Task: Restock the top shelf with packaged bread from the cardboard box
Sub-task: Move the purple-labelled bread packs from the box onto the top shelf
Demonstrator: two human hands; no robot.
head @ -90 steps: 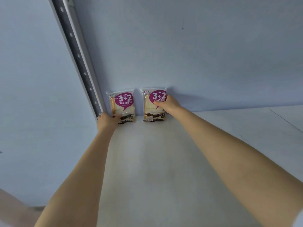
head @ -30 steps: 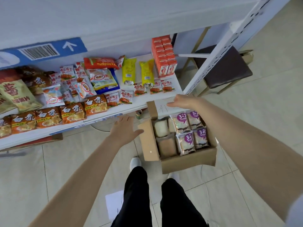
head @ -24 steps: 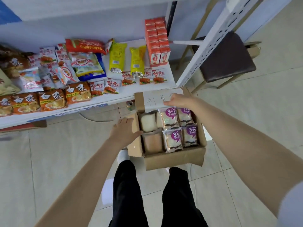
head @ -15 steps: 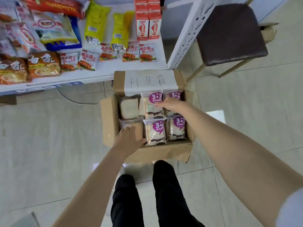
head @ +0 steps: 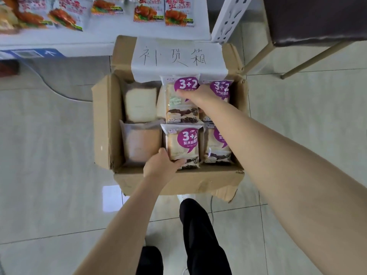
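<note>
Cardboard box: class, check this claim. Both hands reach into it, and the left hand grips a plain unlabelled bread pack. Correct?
No. The head view shows the left hand gripping the near 3+2 pack, purple-labelled, not a plain one. Both hands do reach into the cardboard box; the right hand touches the far 3+2 pack.

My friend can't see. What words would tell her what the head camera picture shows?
The left hand grips the near bread pack and the right hand the far bread pack, inside a cardboard box on the floor.
</note>
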